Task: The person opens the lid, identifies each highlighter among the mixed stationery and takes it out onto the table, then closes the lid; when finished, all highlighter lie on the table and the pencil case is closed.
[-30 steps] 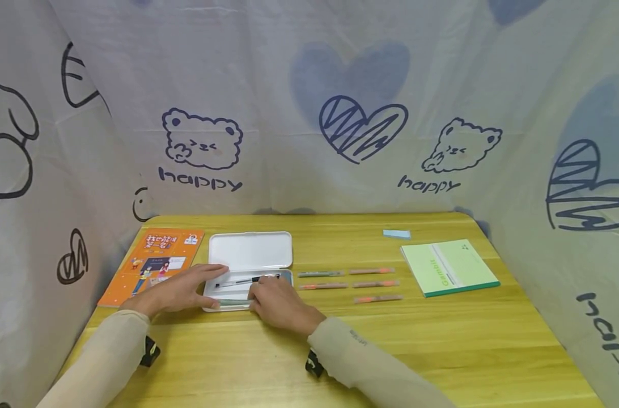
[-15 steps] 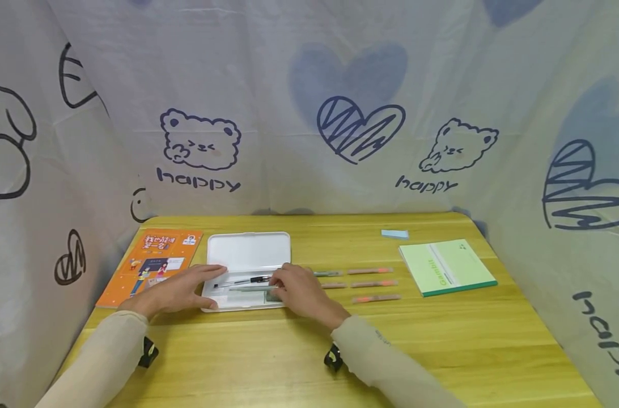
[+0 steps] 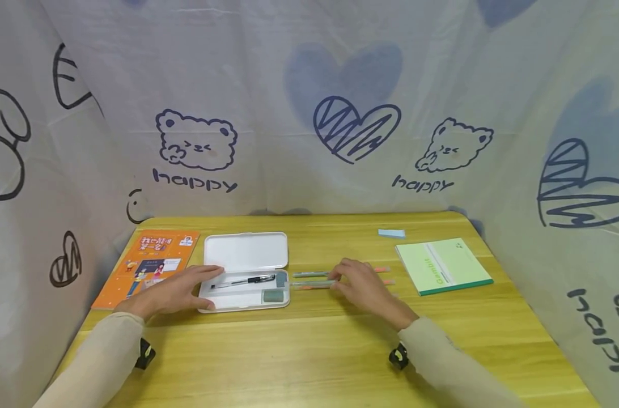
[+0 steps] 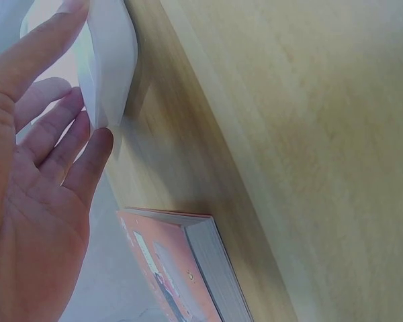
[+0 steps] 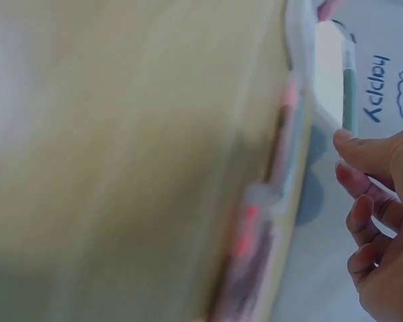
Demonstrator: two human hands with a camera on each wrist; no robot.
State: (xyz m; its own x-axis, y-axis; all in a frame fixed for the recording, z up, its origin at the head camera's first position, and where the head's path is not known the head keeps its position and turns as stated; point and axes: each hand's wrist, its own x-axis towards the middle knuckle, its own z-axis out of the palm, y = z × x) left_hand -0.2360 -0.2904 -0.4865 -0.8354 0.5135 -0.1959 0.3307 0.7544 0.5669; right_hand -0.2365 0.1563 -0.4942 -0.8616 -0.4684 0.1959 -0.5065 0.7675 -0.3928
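Note:
My left hand (image 3: 174,290) rests at the left end of an open white pencil case (image 3: 245,251), thumb by its near edge. In the left wrist view, its fairly straight fingers touch the case's side (image 4: 114,74). A clear pen with a black grip (image 3: 258,279) lies inside, with a green block (image 3: 273,296) and a grey-blue piece (image 3: 281,277) at the right. My right hand (image 3: 365,286) pinches a pale green pen (image 5: 350,100) between thumb and forefinger, above the pens lying right of the case. Its palm hides parts of those pens.
A green pen (image 3: 306,274) and several orange-tipped pens (image 3: 382,270) lie on the wooden table (image 3: 268,362). An orange book (image 3: 151,260) is at the left, a green notebook (image 3: 444,266) at the right. A light blue strip (image 3: 391,233) lies farther back, before the curtain (image 3: 268,170).
My right hand has lifted the green pen out of the pencil case and carried it right, over the pens on the table. The left hand stays at the case.

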